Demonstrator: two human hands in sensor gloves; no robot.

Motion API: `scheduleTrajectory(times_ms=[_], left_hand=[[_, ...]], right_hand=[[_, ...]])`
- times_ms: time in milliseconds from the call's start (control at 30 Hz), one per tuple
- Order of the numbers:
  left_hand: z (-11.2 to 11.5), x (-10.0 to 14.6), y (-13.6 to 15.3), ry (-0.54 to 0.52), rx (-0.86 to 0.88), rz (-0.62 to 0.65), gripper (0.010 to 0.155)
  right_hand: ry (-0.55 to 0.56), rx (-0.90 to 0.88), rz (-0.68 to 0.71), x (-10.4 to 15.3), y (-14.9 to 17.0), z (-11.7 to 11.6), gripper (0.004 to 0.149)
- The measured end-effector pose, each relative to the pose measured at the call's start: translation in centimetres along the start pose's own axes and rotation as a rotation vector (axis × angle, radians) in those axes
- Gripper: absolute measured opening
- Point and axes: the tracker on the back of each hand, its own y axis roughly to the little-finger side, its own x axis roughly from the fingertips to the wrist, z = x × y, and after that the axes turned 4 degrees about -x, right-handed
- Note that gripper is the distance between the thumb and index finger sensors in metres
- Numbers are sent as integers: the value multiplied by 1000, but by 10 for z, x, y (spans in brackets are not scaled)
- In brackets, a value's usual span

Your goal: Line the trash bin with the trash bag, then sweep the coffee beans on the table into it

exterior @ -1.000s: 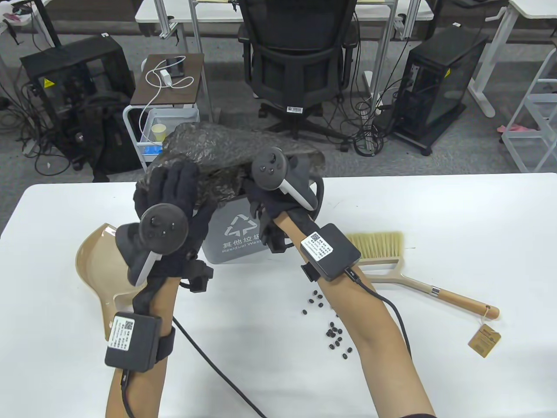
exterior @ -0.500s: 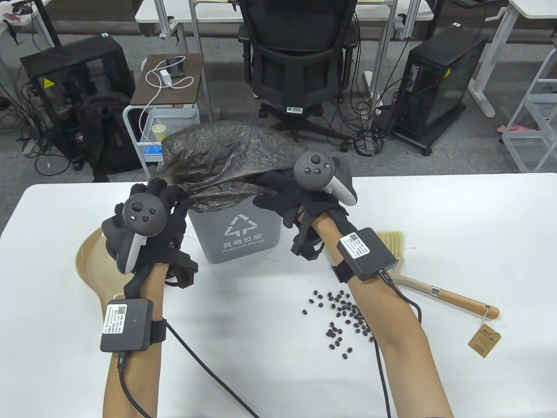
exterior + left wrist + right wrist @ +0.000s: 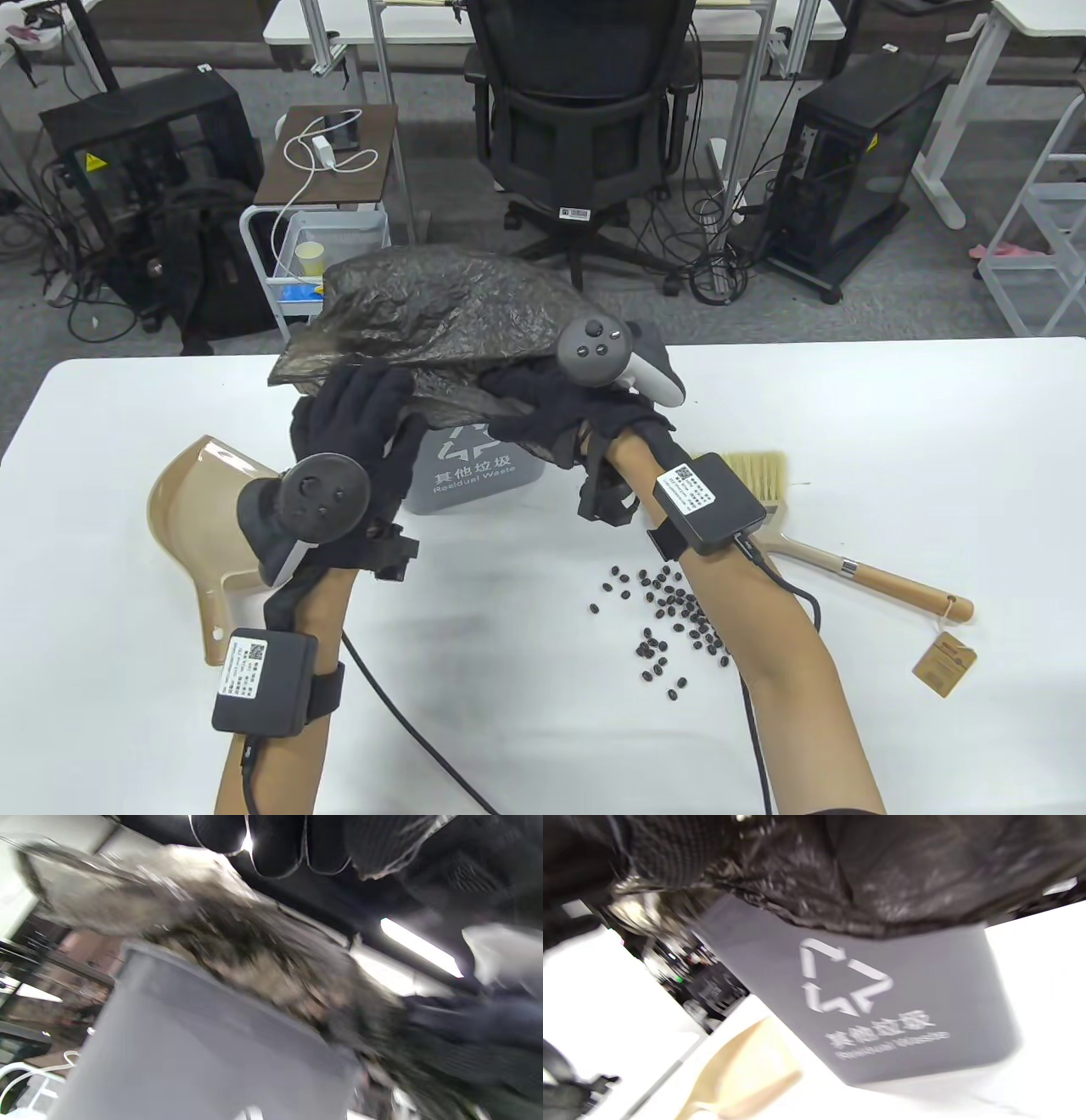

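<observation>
A crumpled dark trash bag (image 3: 441, 314) billows over the top of the grey trash bin (image 3: 475, 480) at the middle of the white table (image 3: 891, 424). My left hand (image 3: 361, 407) holds the bag's left rim, fingers laid over it. My right hand (image 3: 543, 407) grips the bag's front right rim and pulls it down over the bin's front edge. Coffee beans (image 3: 670, 620) lie scattered in front of the bin, to the right. In the left wrist view the bag (image 3: 237, 942) hangs over the bin (image 3: 191, 1043). The right wrist view shows the bag (image 3: 882, 870) covering the bin's (image 3: 882, 984) top.
A tan dustpan (image 3: 195, 501) lies left of the bin, partly under my left wrist. A wooden-handled brush (image 3: 764, 484) lies to the right, beside my right forearm. Behind the table stand an office chair (image 3: 577, 110) and a small cart (image 3: 331, 229).
Both hands brought the bag's rim lower and nearer over the bin's front. The left hand moved right and forward, and the right hand shifted slightly left.
</observation>
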Motion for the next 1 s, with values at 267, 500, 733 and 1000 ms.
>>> scheduleTrajectory(times_ms=[267,500,733,1000], left_hand=[[29,-13,26,50,-201,-240,48],[24,-1,50,-35,-95,-309,40],[31,10,64,164,-161,-329,41],[3,8,-3,-117,10,0,50]], right_hand=[[43,-125,119,8,1,3,77],[226,-279,30,12,21,32,72],[280,-690,6,4,52,34,71],[282,-643,71,2,51,27,65]])
